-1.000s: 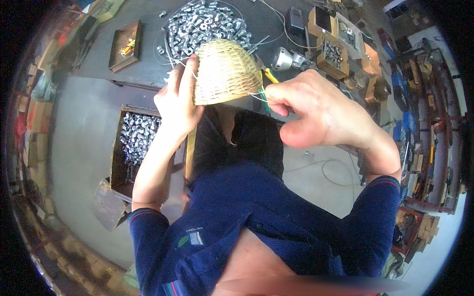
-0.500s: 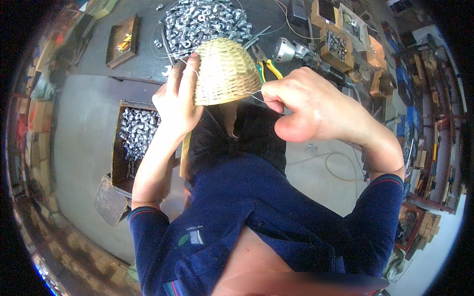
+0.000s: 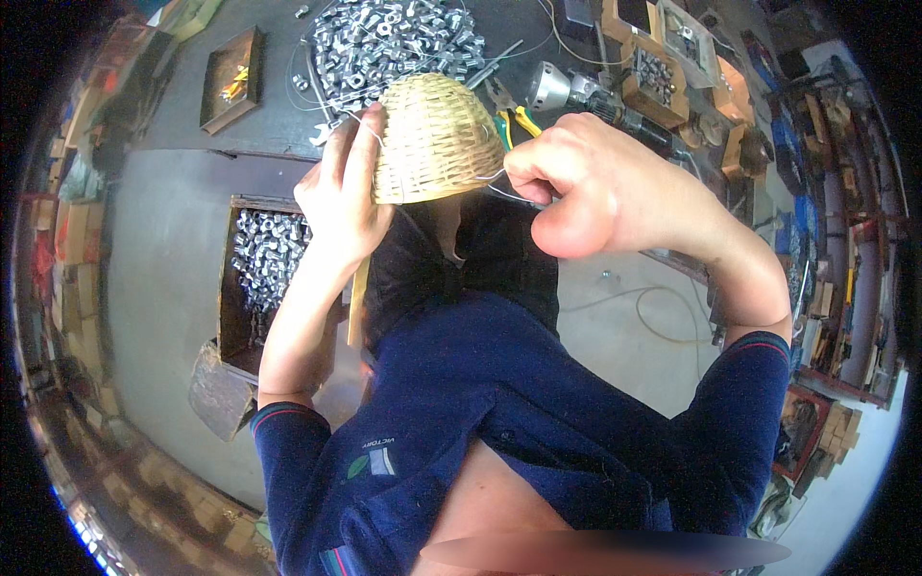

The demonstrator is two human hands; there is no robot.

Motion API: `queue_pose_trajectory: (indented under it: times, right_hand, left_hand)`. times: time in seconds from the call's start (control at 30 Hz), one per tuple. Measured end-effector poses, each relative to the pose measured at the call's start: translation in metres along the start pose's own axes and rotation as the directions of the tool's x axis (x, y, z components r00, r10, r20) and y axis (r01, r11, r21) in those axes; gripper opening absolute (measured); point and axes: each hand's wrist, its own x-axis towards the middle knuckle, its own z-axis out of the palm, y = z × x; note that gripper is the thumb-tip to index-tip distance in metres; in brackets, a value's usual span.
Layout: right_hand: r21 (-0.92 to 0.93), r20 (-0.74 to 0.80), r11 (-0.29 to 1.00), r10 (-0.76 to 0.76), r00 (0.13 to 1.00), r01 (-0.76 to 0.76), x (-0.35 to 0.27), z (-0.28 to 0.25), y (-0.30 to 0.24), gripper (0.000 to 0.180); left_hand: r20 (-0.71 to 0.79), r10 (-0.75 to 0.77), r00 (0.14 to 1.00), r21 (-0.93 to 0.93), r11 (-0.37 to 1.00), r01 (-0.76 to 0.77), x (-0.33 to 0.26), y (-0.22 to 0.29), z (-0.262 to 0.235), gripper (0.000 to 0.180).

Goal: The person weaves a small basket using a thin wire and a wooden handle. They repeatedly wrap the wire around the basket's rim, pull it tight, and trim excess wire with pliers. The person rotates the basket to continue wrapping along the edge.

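A woven bamboo basket, rounded side up, is held over my lap at the table's near edge. My left hand grips its left side, fingers up along the weave and thumb hidden. At the basket's right rim a thin wire comes out of the weave. My right hand, fingers curled, pinches the wire's end just off the rim. Behind the basket lie pliers with green and yellow handles, partly hidden by it and my right hand. A loose wire also shows near my left fingertips.
A heap of metal nuts covers the far table, with a wrench beside it. A power drill and small boxes of parts stand right. A shallow tray lies left. Below it is a wooden crate of metal parts.
My right hand has shifted slightly up and left, still pinching the wire. The basket and my left hand have barely moved.
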Motion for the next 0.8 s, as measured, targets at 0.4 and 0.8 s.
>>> queue_pose_trajectory:
  times: [0.4,0.8]
  right_hand:
    - [0.049,0.001,0.998,-0.049,0.999,0.049,-0.002,0.004,0.013,0.019]
    - [-0.090,0.214,0.992,0.104,0.971,-0.087,0.009,0.016,0.014,0.015]
  left_hand:
    - [0.043,-0.032,0.999,-0.025,0.999,0.034,-0.003,0.003,0.006,0.061]
    - [0.106,-0.025,0.994,-0.099,0.995,0.035,0.000,0.005,0.013,0.063]
